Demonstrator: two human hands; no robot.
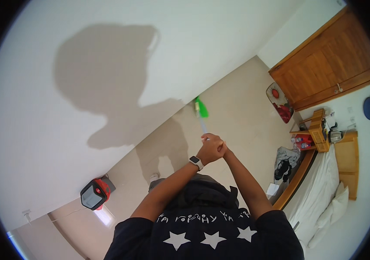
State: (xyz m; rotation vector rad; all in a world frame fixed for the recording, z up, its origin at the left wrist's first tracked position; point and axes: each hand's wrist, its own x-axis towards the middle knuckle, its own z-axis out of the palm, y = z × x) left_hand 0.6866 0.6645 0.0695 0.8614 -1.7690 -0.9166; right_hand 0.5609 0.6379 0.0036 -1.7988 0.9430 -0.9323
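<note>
A broom with a green head (202,109) and a pale handle (203,125) reaches away from me, its head on the floor close to the foot of the white wall. My left hand (210,148), with a watch on the wrist, is closed around the handle's near part. Close against it is my right hand (224,149), also closed on the handle; its fingers are mostly hidden by the left. Both forearms stretch forward from my body. The handle's near end is covered by my hands.
Along the left runs the white wall (33,108), with a red and black boxy appliance (94,194) at its base. A flowered mat (280,102) lies by the wooden door (328,56). To the right are a wooden stand (318,130), crumpled cloth (285,158) and a bed (319,190).
</note>
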